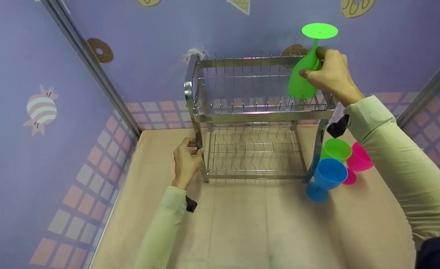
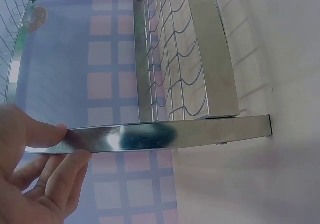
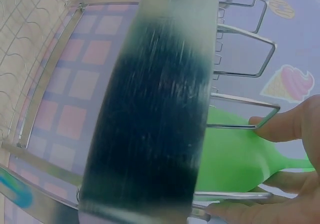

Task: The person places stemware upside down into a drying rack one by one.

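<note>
A two-tier metal dish rack [image 1: 261, 117] stands in the middle of the head view. My left hand [image 1: 186, 160] pinches its left front leg [image 2: 200, 133] between thumb and fingers. At the right end of the upper tier, my right hand [image 1: 332, 74] grips a green plastic goblet [image 1: 304, 80] by its bowl. The goblet is upside down and tilted, base up, its rim down among the wire prongs. In the right wrist view the green bowl [image 3: 232, 154] shows behind the prongs, partly hidden by the rack's frame. I cannot tell whether its rim rests on the wires.
Right of the rack stand a blue goblet [image 1: 331, 173], a lighter green one [image 1: 337, 149] and a pink one [image 1: 360, 158], close together, partly overlapping in view. The lower tier [image 1: 257, 149] has wavy wires. Patterned purple walls [image 1: 160, 56] enclose the cloth-covered surface [image 1: 238, 220].
</note>
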A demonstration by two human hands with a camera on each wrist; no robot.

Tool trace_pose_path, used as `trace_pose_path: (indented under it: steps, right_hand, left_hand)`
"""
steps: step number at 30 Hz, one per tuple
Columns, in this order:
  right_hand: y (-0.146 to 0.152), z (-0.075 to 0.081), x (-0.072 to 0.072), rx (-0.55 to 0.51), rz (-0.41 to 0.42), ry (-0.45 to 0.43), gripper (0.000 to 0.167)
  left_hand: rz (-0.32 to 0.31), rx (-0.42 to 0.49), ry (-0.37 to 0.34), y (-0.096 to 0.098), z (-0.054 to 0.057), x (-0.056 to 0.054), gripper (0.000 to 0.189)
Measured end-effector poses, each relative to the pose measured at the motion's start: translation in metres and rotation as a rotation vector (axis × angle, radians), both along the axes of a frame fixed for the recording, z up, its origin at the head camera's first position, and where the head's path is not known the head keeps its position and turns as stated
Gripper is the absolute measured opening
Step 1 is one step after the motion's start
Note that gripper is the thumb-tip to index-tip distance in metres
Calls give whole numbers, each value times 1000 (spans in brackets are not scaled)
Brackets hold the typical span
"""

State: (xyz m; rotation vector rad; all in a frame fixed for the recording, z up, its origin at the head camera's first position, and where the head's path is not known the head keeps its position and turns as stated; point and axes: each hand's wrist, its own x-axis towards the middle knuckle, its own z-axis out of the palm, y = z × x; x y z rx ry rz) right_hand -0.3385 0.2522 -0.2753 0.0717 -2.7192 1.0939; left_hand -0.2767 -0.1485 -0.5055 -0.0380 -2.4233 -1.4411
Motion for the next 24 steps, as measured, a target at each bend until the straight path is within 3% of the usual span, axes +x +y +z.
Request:
trace_pose_path:
  steps: [6, 15, 24]
  right_hand:
    - [4, 5, 10, -31, 0, -7, 65]
    - [14, 6, 40, -85, 11, 58, 69]
    - [35, -11, 81, -171, 28, 218, 57]
  left_hand:
    - [5, -24, -2, 1, 1, -1, 31]
    - [6, 6, -2, -5, -1, -4, 31]
    - [-26, 52, 21, -6, -6, -4, 34]
